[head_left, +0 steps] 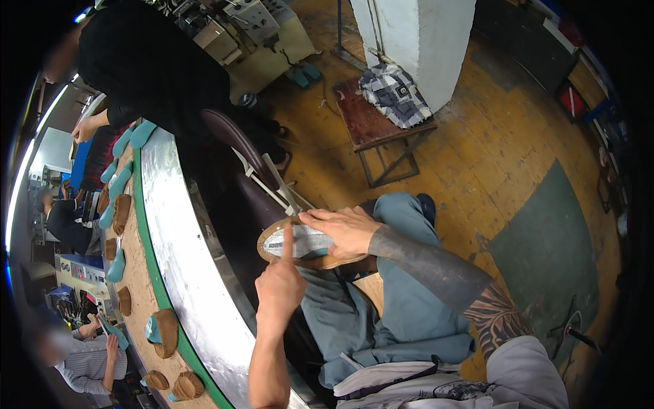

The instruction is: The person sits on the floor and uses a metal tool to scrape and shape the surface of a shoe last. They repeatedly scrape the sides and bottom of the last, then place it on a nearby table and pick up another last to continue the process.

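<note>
A shoe (308,243) is lying before the person's lap (409,293), the left hand (281,286) pointing over its left end, the right hand (351,232) resting across its right part. Left, a belt (145,252) is bearing shoe lasts (163,334); a co-worker (150,75) is reaching over its far end. Far right, a stool (349,123) is supporting a cloth (393,95), a pillar (417,37) standing behind; a mat (548,255) is lying nearer, rightward.

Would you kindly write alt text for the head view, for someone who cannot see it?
A person's left hand points its index finger over an upturned brown shoe upper with a pale underside, the right hand lying on it. To the left, a green-edged tan bench carries brown uppers and teal lasts, co-workers nearby.
</note>
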{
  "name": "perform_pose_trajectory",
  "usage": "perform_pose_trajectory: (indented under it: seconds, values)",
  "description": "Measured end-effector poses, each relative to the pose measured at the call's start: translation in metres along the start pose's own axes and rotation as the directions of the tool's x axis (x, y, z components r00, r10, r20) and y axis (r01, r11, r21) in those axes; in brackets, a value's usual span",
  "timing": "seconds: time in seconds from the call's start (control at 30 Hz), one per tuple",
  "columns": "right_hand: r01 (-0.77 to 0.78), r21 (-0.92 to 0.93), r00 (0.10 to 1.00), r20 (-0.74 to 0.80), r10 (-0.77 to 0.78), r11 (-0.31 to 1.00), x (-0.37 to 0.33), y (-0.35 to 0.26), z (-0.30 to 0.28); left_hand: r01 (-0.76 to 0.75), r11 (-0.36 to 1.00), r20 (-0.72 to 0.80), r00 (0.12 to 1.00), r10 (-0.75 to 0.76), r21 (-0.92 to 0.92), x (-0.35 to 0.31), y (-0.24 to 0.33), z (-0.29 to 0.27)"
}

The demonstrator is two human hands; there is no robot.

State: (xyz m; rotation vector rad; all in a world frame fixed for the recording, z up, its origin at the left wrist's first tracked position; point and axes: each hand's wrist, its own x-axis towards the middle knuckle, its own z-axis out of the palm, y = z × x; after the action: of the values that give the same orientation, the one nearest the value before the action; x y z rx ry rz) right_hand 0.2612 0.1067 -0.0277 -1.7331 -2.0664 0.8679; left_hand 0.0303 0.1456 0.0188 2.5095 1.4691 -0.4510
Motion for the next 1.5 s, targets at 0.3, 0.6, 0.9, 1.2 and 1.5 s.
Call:
perform_pose_trajectory:
  seconds: [0.3,0.6,0.9,1.2,1.5]
  values:
    - [0.04,-0.127,0.969,-0.237,-0.069,0.991,-0.013,-0.002,0.04,-0.137,0.955,-0.01,0.99,0.139,-0.264,0.009,0.003,-0.097]
    - [0.058,-0.179,0.914,-0.385,-0.124,0.982,-0.014,0.001,0.054,-0.184,0.812,-0.23,0.971,0.063,-0.554,0.038,-0.007,-0.029]
    - [0.066,-0.192,0.896,-0.421,-0.143,0.979,-0.015,0.002,0.057,-0.076,0.695,-0.254,0.954,-0.157,-0.715,0.019,-0.012,-0.041]
    - [-0.072,-0.215,0.861,-0.507,-0.048,0.974,-0.038,-0.001,0.046,-0.149,0.875,-0.124,0.987,0.104,-0.46,0.033,-0.033,-0.019]
    - [-0.097,0.044,0.816,-0.568,0.105,0.994,-0.08,0.005,0.035,-0.279,0.921,-0.312,0.931,0.19,-0.273,0.009,0.031,-0.015]
